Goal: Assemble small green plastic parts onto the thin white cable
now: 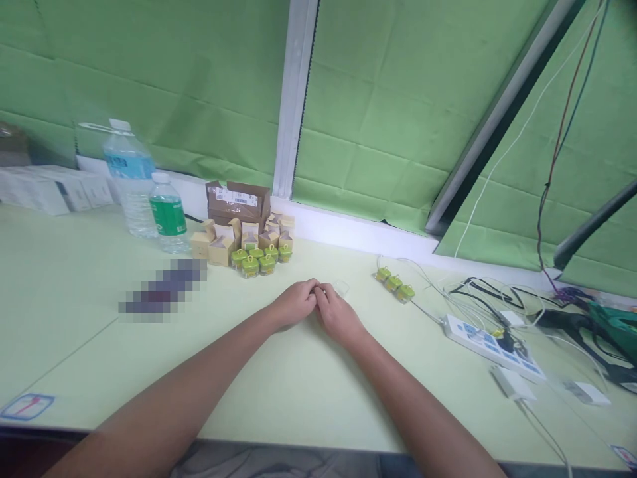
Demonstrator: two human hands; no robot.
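Both my hands meet at the middle of the pale green table (298, 385). My left hand (294, 304) is curled, its fingertips pressed against those of my right hand (336, 312), which is also curled. What they pinch between them is hidden. A small clear plastic piece (342, 287) lies on the table, touching the right hand's far side. Behind the hands stands a cluster of small green-capped items (259, 259) with several small tan boxes (233, 240). Three more green-capped items (395, 284) sit in a row to the right.
Two water bottles (130, 182) (168, 214) stand at the back left beside white boxes (50, 189). A brown carton (239, 201) rests against the wall. A white power strip (490, 345), chargers and tangled cables fill the right side. Green padded panels back the table.
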